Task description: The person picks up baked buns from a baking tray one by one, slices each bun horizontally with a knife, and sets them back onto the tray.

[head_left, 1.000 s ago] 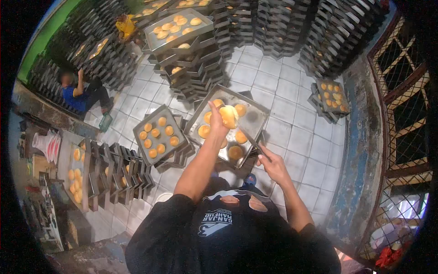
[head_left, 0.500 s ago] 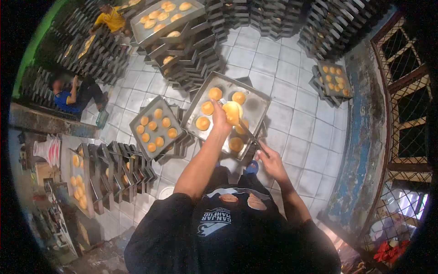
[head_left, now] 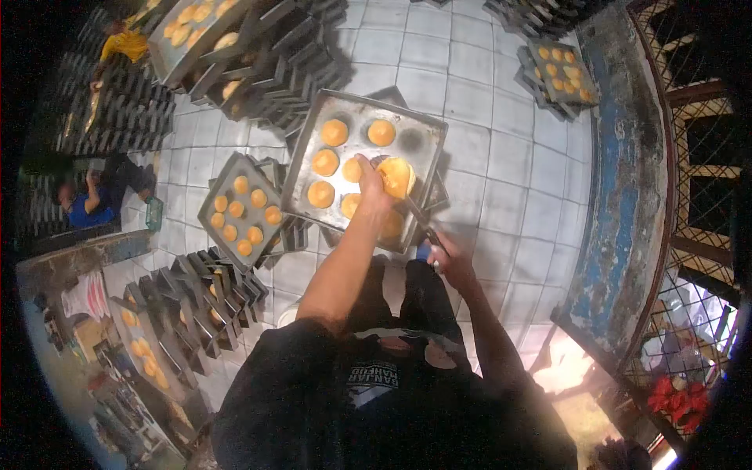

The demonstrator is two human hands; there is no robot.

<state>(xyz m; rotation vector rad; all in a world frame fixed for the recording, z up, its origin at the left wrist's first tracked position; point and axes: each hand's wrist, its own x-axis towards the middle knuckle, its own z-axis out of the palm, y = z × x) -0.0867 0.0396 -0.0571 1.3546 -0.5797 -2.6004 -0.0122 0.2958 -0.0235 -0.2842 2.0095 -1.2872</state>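
Note:
My left hand [head_left: 374, 188] is closed round a golden bun [head_left: 396, 177] above a square metal tray [head_left: 362, 107]. My right hand [head_left: 452, 261] grips the handle of a long knife [head_left: 421, 218], whose blade points up and left to the held bun. Whether the blade is inside the bun I cannot make out. Several round buns [head_left: 334, 132] lie on the tray in rows, some partly hidden behind my left hand and forearm.
A smaller stack of trays with buns [head_left: 237, 205] stands left of the tray. Taller tray stacks [head_left: 274, 70] rise at the upper left. Two people, in yellow [head_left: 125, 45] and in blue [head_left: 88, 205], are at the left. Another tray stack [head_left: 564, 72] stands by the right wall.
The view has shifted, and the tray and stacks sit further left and higher. My left hand still holds the bun and my right hand the knife, both slightly lower relative to the tray.

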